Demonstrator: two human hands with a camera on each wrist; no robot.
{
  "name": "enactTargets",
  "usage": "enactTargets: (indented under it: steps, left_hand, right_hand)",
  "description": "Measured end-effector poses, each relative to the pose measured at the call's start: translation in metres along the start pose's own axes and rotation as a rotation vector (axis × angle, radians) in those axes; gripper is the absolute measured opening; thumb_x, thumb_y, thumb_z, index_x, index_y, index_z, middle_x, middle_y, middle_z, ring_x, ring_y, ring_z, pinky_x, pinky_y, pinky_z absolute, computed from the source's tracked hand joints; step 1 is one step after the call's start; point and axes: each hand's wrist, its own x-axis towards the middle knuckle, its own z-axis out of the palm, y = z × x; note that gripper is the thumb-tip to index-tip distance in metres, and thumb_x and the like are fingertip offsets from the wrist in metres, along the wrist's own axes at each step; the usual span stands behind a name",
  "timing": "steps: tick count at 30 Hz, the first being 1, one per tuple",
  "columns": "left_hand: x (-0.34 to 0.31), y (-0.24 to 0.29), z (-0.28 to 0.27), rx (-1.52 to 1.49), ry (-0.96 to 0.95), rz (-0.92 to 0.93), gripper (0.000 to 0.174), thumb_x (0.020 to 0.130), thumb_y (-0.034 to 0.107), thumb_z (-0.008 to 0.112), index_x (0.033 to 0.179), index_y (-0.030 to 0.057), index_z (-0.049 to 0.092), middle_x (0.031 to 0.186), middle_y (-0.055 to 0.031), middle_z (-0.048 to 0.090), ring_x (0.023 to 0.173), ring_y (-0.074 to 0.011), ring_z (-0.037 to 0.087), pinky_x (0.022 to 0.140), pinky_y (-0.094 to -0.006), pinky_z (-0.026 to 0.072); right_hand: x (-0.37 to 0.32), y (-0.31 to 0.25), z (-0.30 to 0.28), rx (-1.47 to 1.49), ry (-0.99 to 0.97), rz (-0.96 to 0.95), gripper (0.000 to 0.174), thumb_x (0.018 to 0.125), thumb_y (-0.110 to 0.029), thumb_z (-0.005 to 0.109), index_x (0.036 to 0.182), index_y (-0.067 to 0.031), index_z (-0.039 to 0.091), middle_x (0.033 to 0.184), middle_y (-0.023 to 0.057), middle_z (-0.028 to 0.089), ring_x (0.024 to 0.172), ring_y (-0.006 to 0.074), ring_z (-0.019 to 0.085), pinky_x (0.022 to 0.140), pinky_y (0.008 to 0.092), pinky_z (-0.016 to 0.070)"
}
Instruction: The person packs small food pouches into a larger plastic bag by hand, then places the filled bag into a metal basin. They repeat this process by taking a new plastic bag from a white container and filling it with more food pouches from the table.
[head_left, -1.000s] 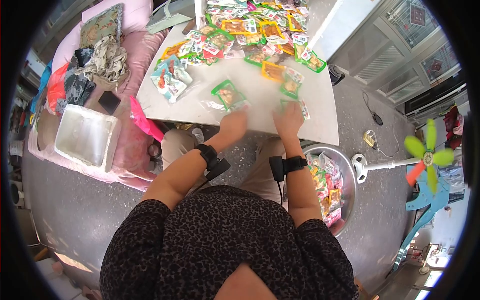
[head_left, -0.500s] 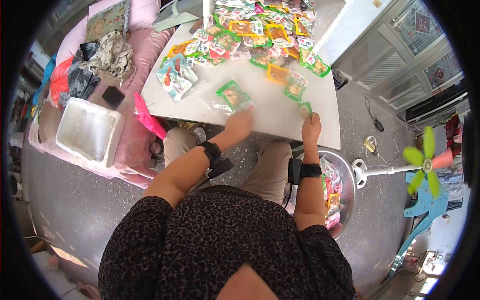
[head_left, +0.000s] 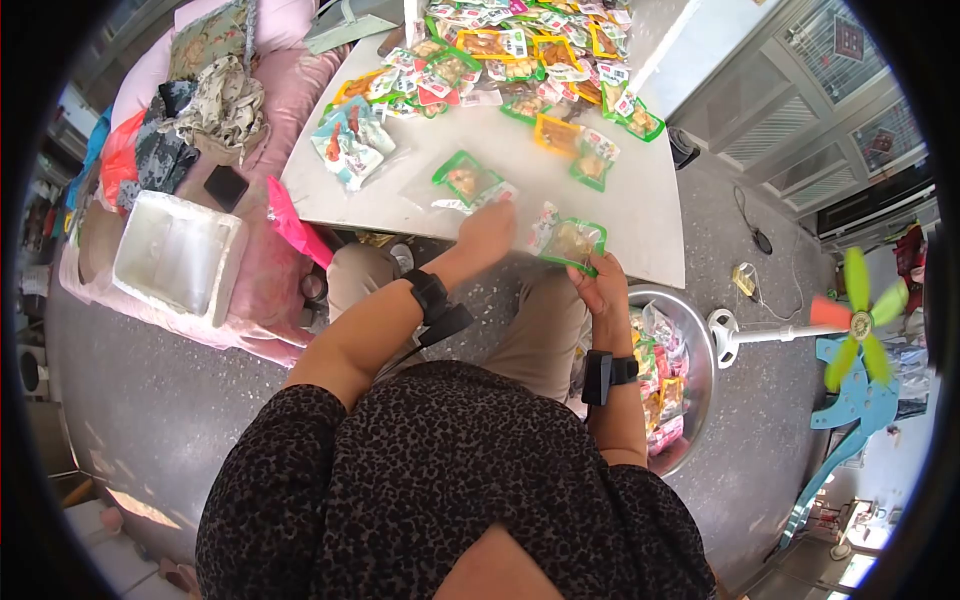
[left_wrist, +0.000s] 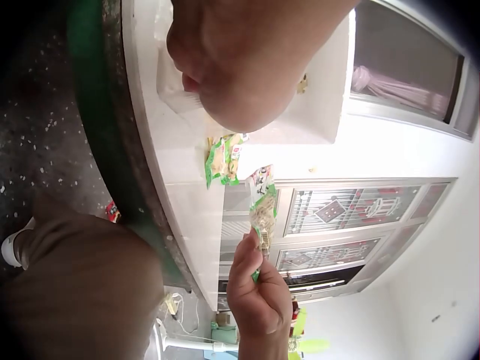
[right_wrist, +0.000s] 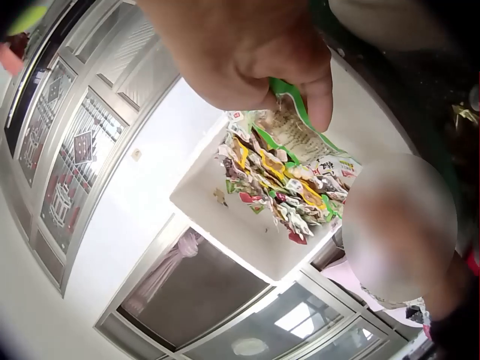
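My right hand [head_left: 602,285] pinches the lower edge of a clear, green-bordered snack packet [head_left: 575,243] over the table's front edge. Pale pieces show through the packet [right_wrist: 289,127] in the right wrist view. My left hand [head_left: 488,232], blurred in the right wrist view, is close by the end of another green-bordered packet [head_left: 462,177] in clear plastic on the tabletop. Its fingertips are hidden in the head view, and I cannot tell whether they grip that plastic. Farther right lie a yellow-bordered packet [head_left: 556,133] and a green-bordered one [head_left: 594,163].
Many snack packets [head_left: 490,45] spill from a white box [right_wrist: 202,199] at the table's back. A blue-white bag [head_left: 352,145] lies left on the table [head_left: 400,215]. Beside my right leg is a metal basin [head_left: 708,385] of packets; a fan [head_left: 860,325] stands farther right.
My right hand first reached low over the table, then lifted a green-bordered packet at the right edge and turned it inward. The left hand has shifted slightly right and forward.
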Motion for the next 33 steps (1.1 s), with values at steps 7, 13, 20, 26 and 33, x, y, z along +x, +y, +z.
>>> enactTargets:
  steps: [7,13,20,26,33]
  left_hand:
    - [0.000,0.008,-0.011,0.006,-0.101,-0.041,0.016,0.078,0.018,0.040,0.079,0.0042,0.048,0.081,-0.0139,0.053,0.078,-0.0309,0.051,0.065,-0.0401,0.0401]
    - [-0.007,-0.013,0.014,0.017,0.100,0.087,0.024,0.075,0.016,0.042,0.094,0.0035,0.049,0.078,-0.0144,0.054,0.073,-0.0306,0.053,0.061,-0.0407,0.0418]
    - [-0.008,-0.019,0.016,0.112,0.021,0.050,0.028,0.077,0.014,0.038,0.100,0.0015,0.046,0.078,-0.0148,0.055,0.070,-0.0299,0.054,0.059,-0.0406,0.0423]
    - [-0.007,-0.006,0.009,0.080,-0.082,-0.060,0.013,0.076,0.016,0.041,0.076,0.0048,0.046,0.074,-0.0146,0.052,0.072,-0.0319,0.051,0.062,-0.0423,0.0401]
    - [-0.008,-0.014,0.013,0.051,-0.053,-0.044,0.013,0.076,0.018,0.040,0.074,0.0052,0.045,0.073,-0.0148,0.052,0.072,-0.0325,0.051,0.063,-0.0429,0.0395]
  right_hand:
    - [0.010,0.000,0.009,-0.230,-0.053,-0.020,0.019,0.079,-0.005,0.042,0.096,0.0040,0.040,0.083,0.0143,0.053,0.064,0.0197,0.056,0.050,0.0264,0.0492]
    - [0.061,-0.037,0.031,-0.798,0.063,-0.279,0.017,0.073,-0.009,0.051,0.088,-0.0007,0.049,0.071,0.0051,0.051,0.053,0.0090,0.047,0.042,0.0197,0.0376]
    - [0.090,-0.030,0.038,-1.072,0.304,-0.616,0.030,0.066,-0.019,0.059,0.087,0.0010,0.049,0.073,0.0078,0.051,0.064,0.0184,0.050,0.058,0.0275,0.0415]
    - [0.068,-0.013,0.022,-1.701,0.423,-0.472,0.044,0.063,-0.036,0.059,0.090,-0.0026,0.053,0.101,0.0130,0.046,0.097,0.0267,0.043,0.075,0.0408,0.0358]
    - [0.079,-0.008,0.028,-1.921,0.440,-0.461,0.033,0.061,-0.033,0.059,0.078,-0.0044,0.055,0.098,0.0108,0.049,0.094,0.0281,0.044,0.073,0.0450,0.0352]
